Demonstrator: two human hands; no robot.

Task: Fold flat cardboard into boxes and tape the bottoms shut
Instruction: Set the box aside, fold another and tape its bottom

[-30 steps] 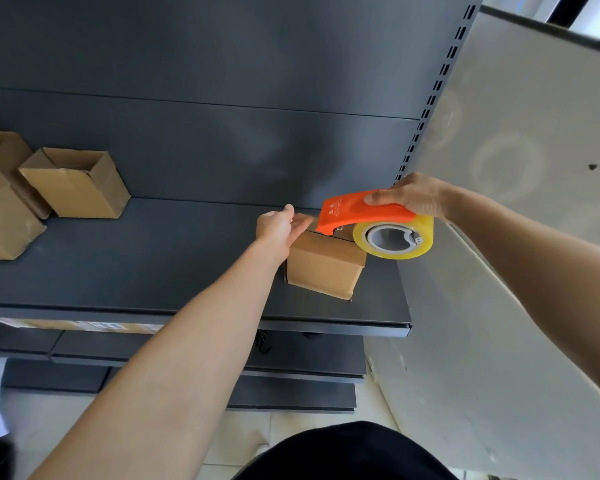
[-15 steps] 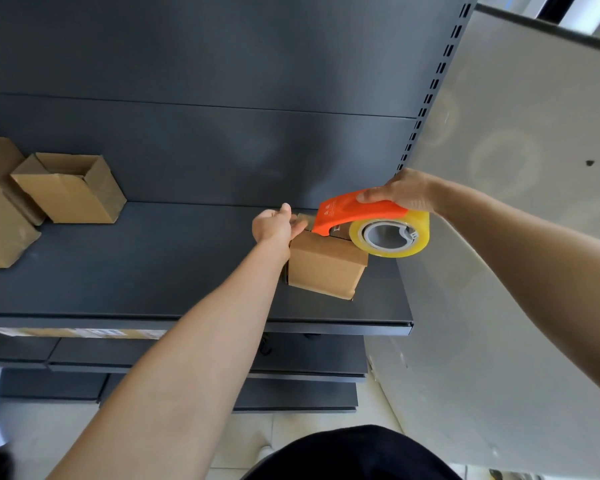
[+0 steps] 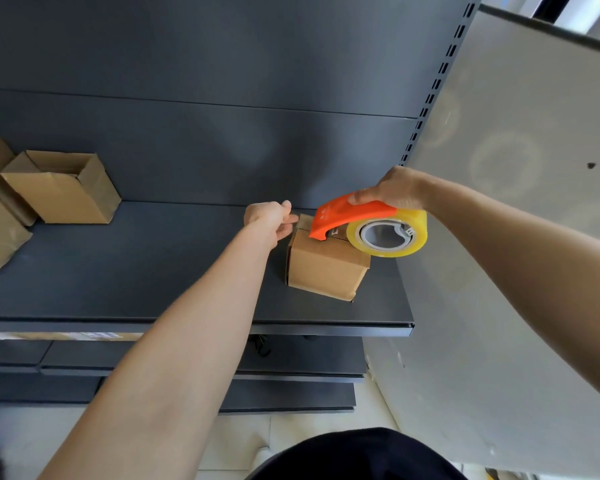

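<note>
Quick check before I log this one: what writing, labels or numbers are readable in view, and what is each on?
No text here is legible.
Orange tape dispenser: small dark marks near its front tip, too blurred to read.
Pale strip under the front edge of the shelf: bluish print, too blurred to read.
Small box under the dispenser: no print visible.
Open boxes at left: no print visible.

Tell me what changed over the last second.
Nothing has clearly moved. The right hand still grips the orange tape dispenser with its nose on top of the box; the left hand still holds its far left edge. The other boxes on the shelf stay put.
</note>
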